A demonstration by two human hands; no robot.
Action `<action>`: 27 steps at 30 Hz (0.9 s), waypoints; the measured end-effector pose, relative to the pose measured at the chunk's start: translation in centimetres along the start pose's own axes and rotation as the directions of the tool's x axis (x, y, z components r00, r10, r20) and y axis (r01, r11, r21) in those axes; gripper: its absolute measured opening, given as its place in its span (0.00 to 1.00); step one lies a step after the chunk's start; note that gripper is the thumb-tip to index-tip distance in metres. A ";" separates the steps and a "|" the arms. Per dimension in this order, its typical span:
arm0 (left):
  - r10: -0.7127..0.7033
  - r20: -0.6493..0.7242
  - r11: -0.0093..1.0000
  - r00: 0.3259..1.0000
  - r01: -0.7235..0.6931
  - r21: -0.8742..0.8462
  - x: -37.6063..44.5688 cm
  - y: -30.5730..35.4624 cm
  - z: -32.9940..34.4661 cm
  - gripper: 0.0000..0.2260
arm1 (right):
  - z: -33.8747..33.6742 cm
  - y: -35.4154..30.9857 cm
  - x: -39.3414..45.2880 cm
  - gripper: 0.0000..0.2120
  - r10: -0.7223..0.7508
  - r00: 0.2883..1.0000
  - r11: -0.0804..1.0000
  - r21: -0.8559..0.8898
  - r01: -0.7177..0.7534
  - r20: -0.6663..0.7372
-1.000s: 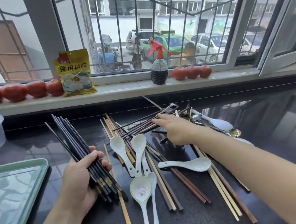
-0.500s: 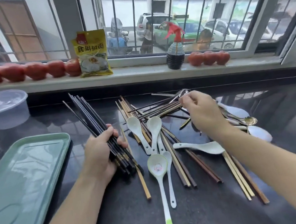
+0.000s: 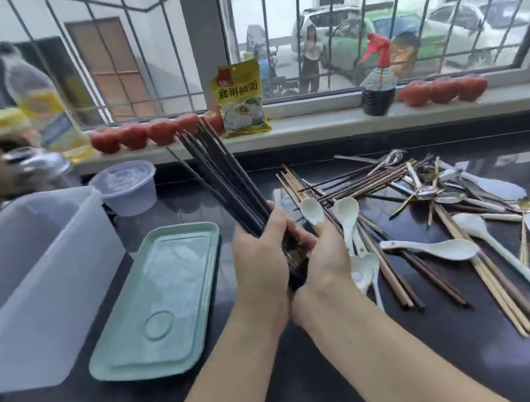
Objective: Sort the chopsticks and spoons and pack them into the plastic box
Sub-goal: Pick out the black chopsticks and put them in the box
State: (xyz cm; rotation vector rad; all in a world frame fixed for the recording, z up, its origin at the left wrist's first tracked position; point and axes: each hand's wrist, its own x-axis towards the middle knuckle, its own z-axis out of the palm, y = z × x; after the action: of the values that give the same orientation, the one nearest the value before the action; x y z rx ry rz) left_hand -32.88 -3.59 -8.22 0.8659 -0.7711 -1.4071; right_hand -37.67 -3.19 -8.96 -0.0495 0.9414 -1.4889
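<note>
Gripping a bundle of black chopsticks point(image 3: 220, 179), the left hand point(image 3: 260, 262) wraps its grip round the lower ends, and the right hand point(image 3: 323, 254) clamps on from the other side — tips fan up toward the back edge of the tabletop point(image 3: 314, 380). Left edge: the clear plastic box point(image 3: 31, 282), a green tray point(image 3: 165, 298) just beside it. Toward the right edge — a loose heap of wooden chopsticks point(image 3: 383, 266), white spoons point(image 3: 346, 213) and metal spoons point(image 3: 452, 198), crossing one another. Behind, a windowsill point(image 3: 314, 125) with tomatoes point(image 3: 133, 135).
</note>
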 end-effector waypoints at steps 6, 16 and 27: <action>0.071 -0.028 0.957 0.997 -0.060 0.285 -5.2 4.1 -6.7 0.03 | 1.3 6.1 -5.9 0.19 -0.007 0.970 0.948 -0.308 0.084 0.244; 0.244 -0.219 0.834 0.945 -0.090 0.544 -7.8 22.6 -26.5 0.08 | 16.4 15.6 -6.5 0.24 0.296 0.485 -0.426 -0.340 0.838 0.823; 0.008 -0.127 0.943 0.992 0.035 0.330 -4.9 25.0 -28.7 0.04 | 8.5 8.1 -9.2 0.24 0.446 0.593 -0.509 -0.355 0.784 0.670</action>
State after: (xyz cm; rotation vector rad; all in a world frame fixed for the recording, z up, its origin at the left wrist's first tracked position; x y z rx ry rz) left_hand 4.24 2.11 -0.50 1.2112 -0.9208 -1.2380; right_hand -24.60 1.50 -3.33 -2.4988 1.2314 -0.0791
